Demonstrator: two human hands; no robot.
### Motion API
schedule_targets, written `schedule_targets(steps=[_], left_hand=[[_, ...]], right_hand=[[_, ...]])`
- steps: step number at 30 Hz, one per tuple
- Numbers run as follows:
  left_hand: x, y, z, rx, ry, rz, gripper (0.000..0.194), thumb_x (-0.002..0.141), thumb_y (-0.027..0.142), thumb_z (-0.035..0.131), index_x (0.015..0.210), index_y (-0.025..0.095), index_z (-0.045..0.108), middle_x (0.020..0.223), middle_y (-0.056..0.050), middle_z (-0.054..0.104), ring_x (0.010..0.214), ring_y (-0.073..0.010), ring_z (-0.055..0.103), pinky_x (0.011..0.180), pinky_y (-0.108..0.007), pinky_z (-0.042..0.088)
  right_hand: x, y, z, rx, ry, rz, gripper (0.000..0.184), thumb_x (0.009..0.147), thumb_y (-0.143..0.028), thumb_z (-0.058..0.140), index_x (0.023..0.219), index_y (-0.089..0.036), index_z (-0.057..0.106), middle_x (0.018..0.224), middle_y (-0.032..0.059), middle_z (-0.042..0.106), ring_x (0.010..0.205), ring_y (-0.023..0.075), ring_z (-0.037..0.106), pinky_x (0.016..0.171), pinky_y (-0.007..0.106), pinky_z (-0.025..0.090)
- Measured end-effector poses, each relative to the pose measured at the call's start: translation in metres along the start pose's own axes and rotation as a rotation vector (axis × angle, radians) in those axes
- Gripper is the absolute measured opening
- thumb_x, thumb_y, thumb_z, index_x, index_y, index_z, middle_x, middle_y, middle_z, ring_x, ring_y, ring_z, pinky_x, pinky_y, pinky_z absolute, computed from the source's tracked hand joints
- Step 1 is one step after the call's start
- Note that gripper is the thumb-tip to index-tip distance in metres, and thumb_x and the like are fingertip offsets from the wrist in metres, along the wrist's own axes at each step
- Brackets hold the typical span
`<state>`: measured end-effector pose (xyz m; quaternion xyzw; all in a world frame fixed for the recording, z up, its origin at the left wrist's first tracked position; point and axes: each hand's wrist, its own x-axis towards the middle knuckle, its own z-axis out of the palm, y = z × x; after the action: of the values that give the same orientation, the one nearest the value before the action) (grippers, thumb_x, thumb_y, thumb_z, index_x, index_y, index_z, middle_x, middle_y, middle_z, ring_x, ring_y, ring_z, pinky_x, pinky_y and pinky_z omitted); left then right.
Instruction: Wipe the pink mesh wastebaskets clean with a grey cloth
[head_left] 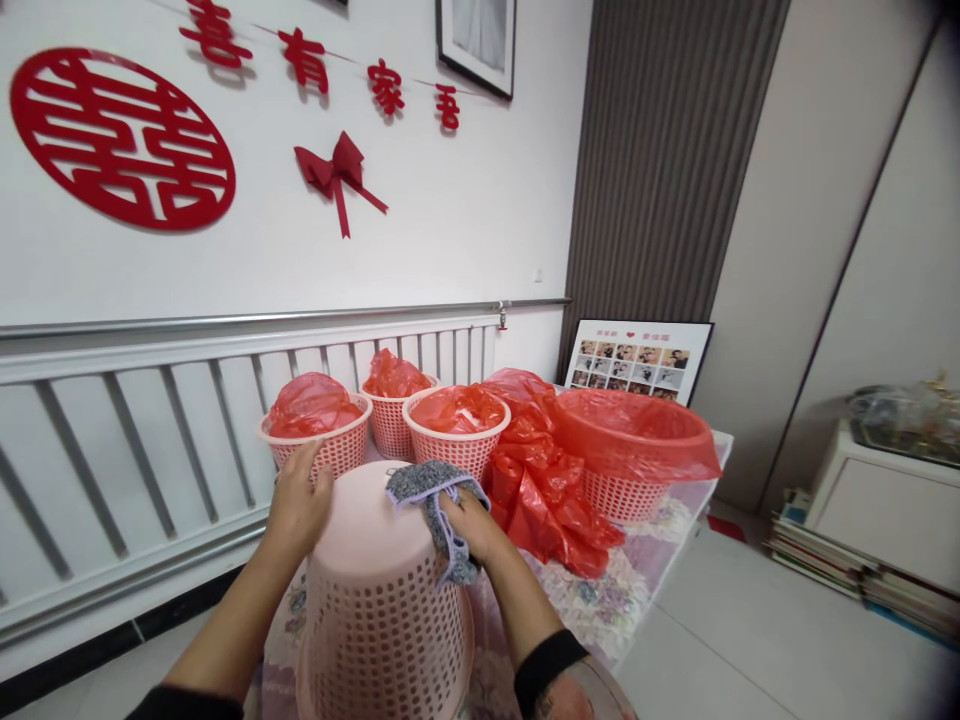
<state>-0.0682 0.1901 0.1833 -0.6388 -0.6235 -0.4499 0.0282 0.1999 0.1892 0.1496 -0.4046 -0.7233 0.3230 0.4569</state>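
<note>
An upturned pink plastic basket (379, 600) stands close in front of me on the table, its solid bottom facing up. My left hand (298, 500) lies on the basket's bottom at its left edge, fingers curled over the rim. My right hand (471, 525) grips a grey cloth (431, 490) and presses it on the right side of the basket's bottom.
Three small pink baskets lined with red bags (319, 415) (394, 395) (457, 425) stand behind. A bigger lined basket (637, 450) sits at right, loose red bags (544, 480) beside it. The flowered tablecloth (637, 570) ends at right; books (825, 565) lie on the floor.
</note>
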Motion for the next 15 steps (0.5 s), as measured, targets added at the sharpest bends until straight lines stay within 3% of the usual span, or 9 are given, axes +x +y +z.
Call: schedule_targets(steps=[2, 6, 10, 15], left_hand=[[-0.022, 0.005, 0.001, -0.03, 0.007, -0.032, 0.068, 0.09, 0.044, 0.036, 0.146, 0.005, 0.041, 0.156, -0.025, 0.042, 0.149, -0.0344, 0.036, 0.124, -0.053, 0.029], [-0.045, 0.01, 0.011, -0.103, -0.125, -0.152, 0.075, 0.092, 0.048, 0.035, 0.153, 0.006, 0.029, 0.164, -0.027, 0.022, 0.156, -0.0371, 0.02, 0.126, -0.056, 0.024], [-0.028, 0.007, 0.019, -0.092, -0.221, -0.117, 0.072, 0.092, 0.049, 0.031, 0.152, 0.009, 0.031, 0.164, -0.022, 0.028, 0.156, -0.0307, 0.021, 0.127, -0.048, 0.022], [0.008, 0.003, 0.027, -0.023, -0.406, 0.008, 0.071, 0.09, 0.053, 0.034, 0.144, 0.009, 0.044, 0.163, -0.018, 0.035, 0.156, -0.0286, 0.021, 0.127, -0.043, 0.02]], right_hand=[[-0.002, -0.001, 0.001, -0.011, 0.018, 0.005, 0.055, 0.097, -0.057, 0.044, 0.123, -0.017, 0.071, 0.133, 0.0127, 0.069, 0.13, 0.0311, 0.058, 0.117, 0.05, 0.035], [-0.013, -0.008, 0.003, -0.023, 0.058, 0.023, 0.053, 0.098, -0.053, 0.043, 0.124, -0.017, 0.071, 0.134, 0.0123, 0.069, 0.131, 0.0312, 0.058, 0.117, 0.051, 0.035], [-0.037, -0.017, 0.012, -0.045, 0.122, 0.041, 0.052, 0.097, -0.049, 0.042, 0.127, -0.018, 0.07, 0.135, 0.0127, 0.068, 0.136, 0.0308, 0.053, 0.12, 0.052, 0.03], [-0.076, -0.025, 0.04, -0.125, 0.193, 0.118, 0.041, 0.091, -0.046, 0.05, 0.107, -0.02, 0.079, 0.121, 0.0157, 0.074, 0.134, 0.0373, 0.055, 0.121, 0.059, 0.027]])
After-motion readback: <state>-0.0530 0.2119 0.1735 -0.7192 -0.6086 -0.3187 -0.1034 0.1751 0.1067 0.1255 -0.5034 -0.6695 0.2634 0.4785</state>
